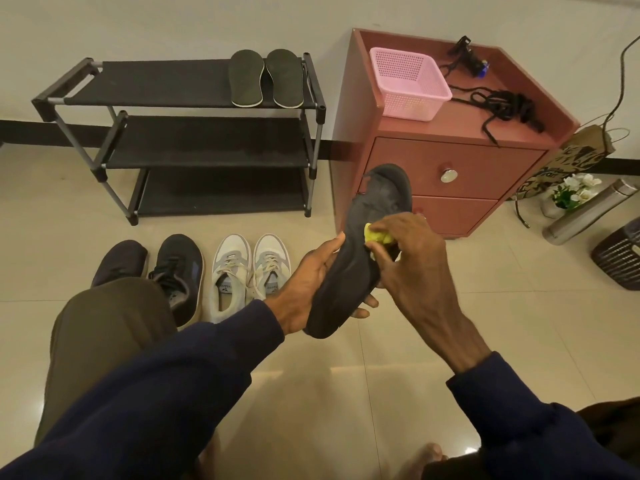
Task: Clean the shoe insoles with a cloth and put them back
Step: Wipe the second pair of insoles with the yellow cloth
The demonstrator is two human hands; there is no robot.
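A dark insole (360, 247) is held up above the floor (346, 393) in front of the red cabinet (460, 168), gripped at its heel end by the left hand (308, 289) with thumb and fingers curled round it. A yellow cloth (378, 236) is pinched in the bunched fingers of the right hand (415, 258) and pressed against the insole's middle.

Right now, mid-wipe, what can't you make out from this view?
Head view only.
yellow cloth: mostly hidden under the right hand.
dark insole: underside hidden by the left hand gripping it.
leftmost dark shoe: opening hidden behind the knee, so insole inside unknown.
white shoes: insole print too small to read.
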